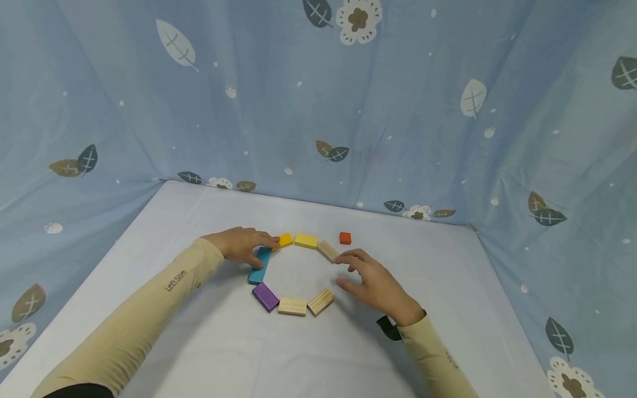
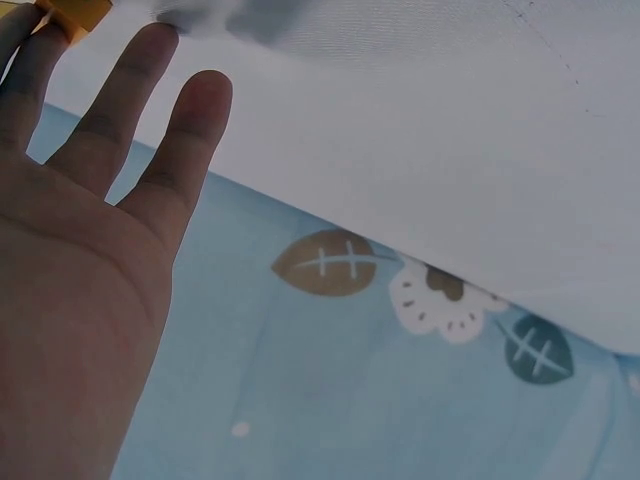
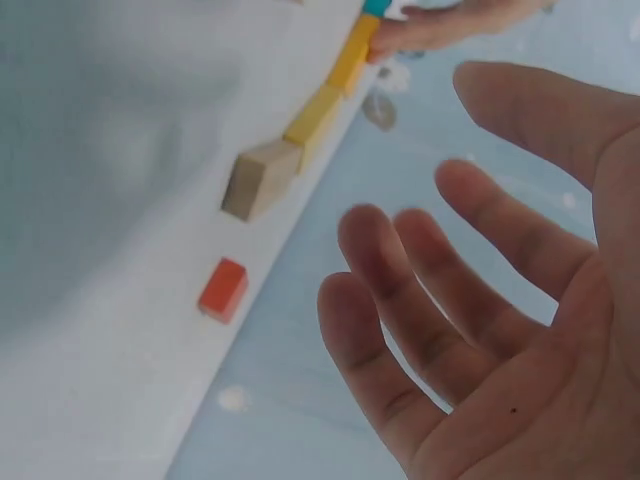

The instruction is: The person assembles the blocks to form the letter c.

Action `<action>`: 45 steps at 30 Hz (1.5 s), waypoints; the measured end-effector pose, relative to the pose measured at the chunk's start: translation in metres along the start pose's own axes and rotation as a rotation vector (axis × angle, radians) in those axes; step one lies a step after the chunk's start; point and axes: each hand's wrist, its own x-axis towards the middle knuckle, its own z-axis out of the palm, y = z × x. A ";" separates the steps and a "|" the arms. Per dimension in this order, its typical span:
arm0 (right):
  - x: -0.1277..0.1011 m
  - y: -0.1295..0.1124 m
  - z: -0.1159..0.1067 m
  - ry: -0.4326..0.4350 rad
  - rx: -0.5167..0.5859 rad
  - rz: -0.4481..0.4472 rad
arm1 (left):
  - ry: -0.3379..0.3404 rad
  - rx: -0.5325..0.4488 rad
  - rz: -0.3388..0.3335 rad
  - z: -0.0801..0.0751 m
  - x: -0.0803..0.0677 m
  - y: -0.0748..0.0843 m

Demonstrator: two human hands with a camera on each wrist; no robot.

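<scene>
Several wooden blocks lie in a ring, open on the right side. My left hand [image 1: 244, 244] is at its left side, fingertips touching the orange-yellow block [image 1: 286, 239] and thumb over the blue block [image 1: 259, 271]. In the left wrist view, its fingers look fairly straight beside the orange-yellow block [image 2: 84, 16]. Beside the plain wood block [image 1: 327, 251] at the upper right of the ring, my right hand [image 1: 375, 284] hovers with loosely bent fingers, and the right wrist view shows nothing in them. A small red block [image 1: 345, 238] lies outside the ring.
A yellow block [image 1: 306, 240] sits at the ring's far side. Along the near side are a purple block [image 1: 266, 297], a plain wood block [image 1: 292, 307] and a grooved wood block [image 1: 320, 302]. Behind the white table [image 1: 239, 354] hangs a blue leaf-patterned curtain [image 1: 278, 99].
</scene>
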 end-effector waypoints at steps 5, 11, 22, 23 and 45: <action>0.006 0.007 -0.009 0.042 0.063 0.044 | 0.000 -0.005 -0.002 0.000 0.000 0.000; 0.016 0.021 -0.011 0.094 0.087 0.057 | 0.006 -0.004 -0.002 0.000 -0.001 0.001; 0.040 0.047 -0.006 0.114 0.030 0.084 | 0.009 -0.004 -0.009 0.001 -0.003 0.002; 0.043 0.048 -0.005 0.114 0.021 0.089 | 0.008 -0.004 -0.014 0.001 -0.003 0.002; 0.079 0.079 0.011 -0.004 -0.053 0.223 | 0.014 0.008 -0.025 0.002 -0.002 0.002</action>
